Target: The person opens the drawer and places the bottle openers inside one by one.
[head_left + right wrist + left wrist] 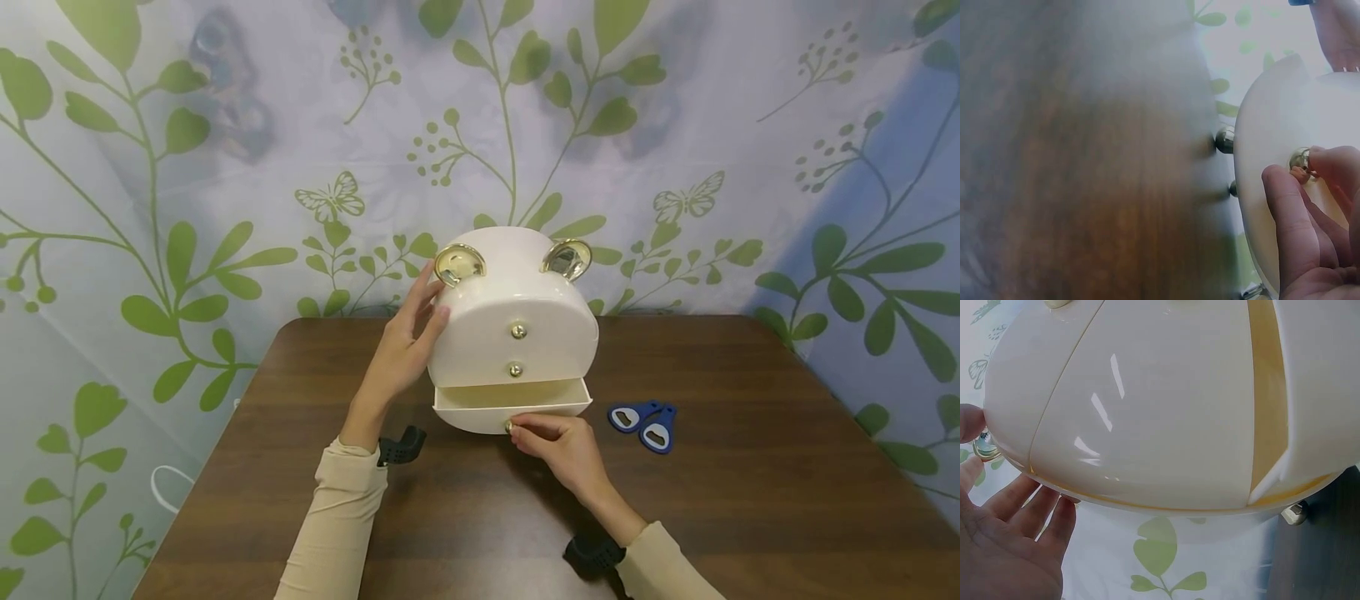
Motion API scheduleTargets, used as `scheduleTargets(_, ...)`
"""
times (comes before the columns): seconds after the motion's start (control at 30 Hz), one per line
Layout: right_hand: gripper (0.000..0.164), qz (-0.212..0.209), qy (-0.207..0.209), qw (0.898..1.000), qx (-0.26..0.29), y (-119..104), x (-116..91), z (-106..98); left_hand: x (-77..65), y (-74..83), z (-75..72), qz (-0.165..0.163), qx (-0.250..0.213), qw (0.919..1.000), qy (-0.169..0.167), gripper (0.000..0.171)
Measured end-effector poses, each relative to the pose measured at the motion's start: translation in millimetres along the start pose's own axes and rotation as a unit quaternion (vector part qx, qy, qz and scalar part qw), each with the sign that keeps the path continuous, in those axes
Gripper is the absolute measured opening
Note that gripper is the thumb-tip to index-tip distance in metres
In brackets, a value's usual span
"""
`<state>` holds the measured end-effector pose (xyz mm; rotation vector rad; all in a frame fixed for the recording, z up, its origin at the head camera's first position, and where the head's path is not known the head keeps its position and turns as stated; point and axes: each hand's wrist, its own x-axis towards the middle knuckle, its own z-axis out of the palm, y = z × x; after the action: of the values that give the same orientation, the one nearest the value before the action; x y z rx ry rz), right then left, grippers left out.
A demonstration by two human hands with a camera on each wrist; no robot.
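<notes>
A white drawer box [517, 321] with two gold rounded ears stands on the table. Its bottom drawer [472, 419] is pulled partway out, and the part of its inside that shows holds nothing. My right hand [558, 446] pinches the small gold knob [1299, 157] on that drawer between thumb and fingers. Against the box's left side, just below the left ear [460, 265], rests my left hand [401, 350], its fingers extended along the curved wall [1147, 506]. Two more gold knobs sit on the closed upper drawers.
Two blue bottle openers [654, 423] with white centres lie to the right of the box on the brown wooden table [750, 500]. Behind it hangs a cloth [300, 150] printed with green leaves. A white cable loop [161, 490] hangs by the table's left edge.
</notes>
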<state>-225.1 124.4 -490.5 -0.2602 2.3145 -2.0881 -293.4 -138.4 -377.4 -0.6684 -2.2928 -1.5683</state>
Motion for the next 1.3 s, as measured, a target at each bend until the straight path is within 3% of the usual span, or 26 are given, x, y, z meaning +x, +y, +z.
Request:
scheduleTargets(0.27,0.019,-0.001,-0.001,1.000,-0.013,-5,-1,-1,0.2,-0.9,0.2,-0.005,0.001,1.0000,-0.001,0.066)
scheduleTargets(0.57,0.017,-0.025,-0.024,0.995,-0.090,-13,0,-11,-0.4,0.5,0.4,-0.005,0.002,1.0000,-0.002,0.066)
scheduleTargets(0.83,0.028,-0.003,-0.086,0.992,-0.095,-35,4,-32,2.2,3.3,-1.7,0.001,0.004,1.0000,-0.001,0.065)
scheduleTargets(1.1,0.022,-0.043,-0.056,0.985,-0.156,-60,1,-63,2.0,1.6,-1.5,0.000,0.004,1.0000,-0.003,0.066)
scheduleTargets(1.3,0.019,-0.071,-0.065,0.978,-0.184,-70,-1,-98,0.8,0.9,-0.6,-0.002,0.001,1.0000,-0.003,0.065)
